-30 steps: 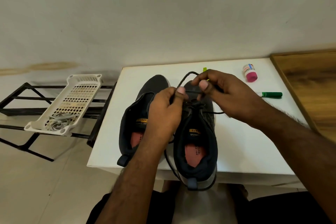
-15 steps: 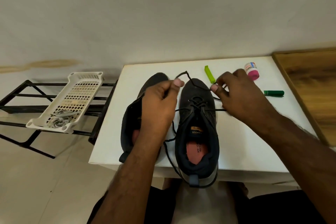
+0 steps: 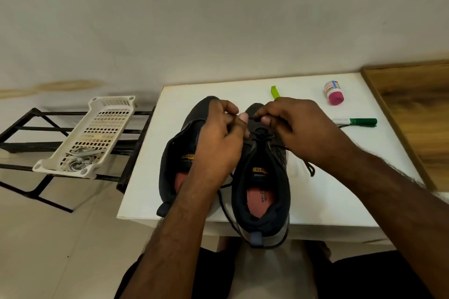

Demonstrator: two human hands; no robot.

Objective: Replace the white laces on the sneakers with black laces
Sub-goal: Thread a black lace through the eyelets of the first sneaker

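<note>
Head view: both hands (image 3: pixel 257 136) hide sneaker (image 3: pixel 261 192) toe; marker (image 3: pixel 357 122) beside.

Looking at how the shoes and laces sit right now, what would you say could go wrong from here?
The right sneaker has its heel past the table edge; pulling the black lace toward the person might tip it off. The lace's loose end trails beside the shoe and may snag under the right hand. The left hand hides the other strand, so uneven tension could go unnoticed.
</note>
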